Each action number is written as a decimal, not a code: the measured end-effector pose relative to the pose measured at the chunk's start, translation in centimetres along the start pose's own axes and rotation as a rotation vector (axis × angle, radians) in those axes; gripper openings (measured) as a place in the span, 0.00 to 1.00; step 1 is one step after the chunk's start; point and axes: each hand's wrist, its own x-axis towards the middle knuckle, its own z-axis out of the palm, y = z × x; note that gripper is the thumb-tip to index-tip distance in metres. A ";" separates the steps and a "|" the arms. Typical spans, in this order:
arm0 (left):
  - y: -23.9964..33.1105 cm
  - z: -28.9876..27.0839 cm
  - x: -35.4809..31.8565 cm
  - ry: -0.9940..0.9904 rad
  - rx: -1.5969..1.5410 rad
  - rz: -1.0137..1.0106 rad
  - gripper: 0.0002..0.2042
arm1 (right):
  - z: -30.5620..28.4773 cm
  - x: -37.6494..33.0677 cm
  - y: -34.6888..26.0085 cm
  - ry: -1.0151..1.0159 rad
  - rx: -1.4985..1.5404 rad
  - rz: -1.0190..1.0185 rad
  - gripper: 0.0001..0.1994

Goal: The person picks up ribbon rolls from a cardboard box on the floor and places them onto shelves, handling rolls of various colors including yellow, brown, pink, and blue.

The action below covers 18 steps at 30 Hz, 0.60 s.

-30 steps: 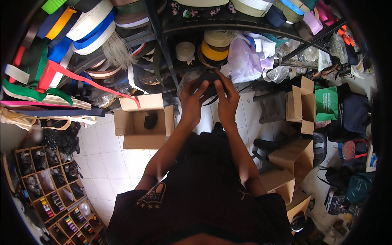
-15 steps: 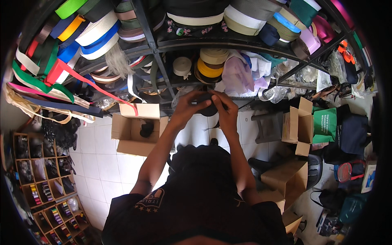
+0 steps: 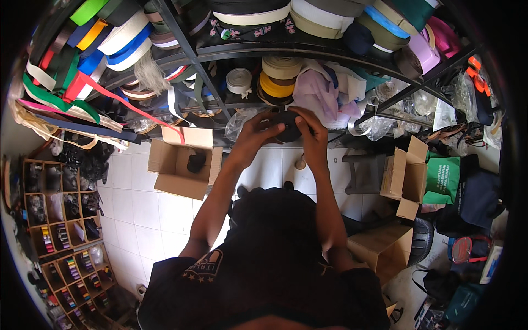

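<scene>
A dark, round roll of what looks like black tape or strap (image 3: 290,126) is held up in front of the shelves, its flat face with a small centre hole turned partly toward me. My left hand (image 3: 256,137) grips its left side, thumb lying across the face. On the right side, my right hand (image 3: 313,133) is closed around the rim, fingers curled over the top. Both forearms reach up from the lower edge. Past the roll, a yellow webbing roll (image 3: 276,87) and a white roll (image 3: 238,81) sit on the lower shelf.
A black metal shelf rack (image 3: 236,54) full of webbing rolls spans the far side. An opened cardboard box (image 3: 179,184) holding a dark item stands left on the tiled floor. Further boxes (image 3: 404,170) and a grey stool (image 3: 364,173) are right. A wooden cubbyhole cabinet (image 3: 53,192) stands far left.
The roll has turned so its round face shows more, and my right hand has shifted outward around its rim. A thin dark strand below the roll no longer shows. My view has shifted slightly.
</scene>
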 end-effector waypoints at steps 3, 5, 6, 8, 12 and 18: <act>0.5 0.8 -0.3 -0.035 -0.011 0.021 0.31 | -0.4 0.1 -0.5 -0.051 -0.104 -0.170 0.13; -0.2 1.6 -0.3 -0.032 -0.074 0.037 0.32 | 0.7 -0.6 -0.6 0.097 0.050 0.000 0.15; -0.8 2.3 -0.5 0.013 -0.157 0.068 0.33 | 1.2 -0.9 -0.5 0.097 0.054 0.005 0.15; -1.8 3.4 -0.5 0.063 -0.235 0.090 0.34 | 1.7 -1.4 -0.2 0.185 0.041 -0.063 0.18; -2.3 4.4 -0.7 0.159 -0.293 0.204 0.34 | 1.7 -2.7 0.5 0.161 -0.160 -0.176 0.21; -2.7 4.9 -1.7 0.175 -0.043 0.331 0.33 | 1.4 -3.4 1.0 0.166 -0.021 -0.217 0.20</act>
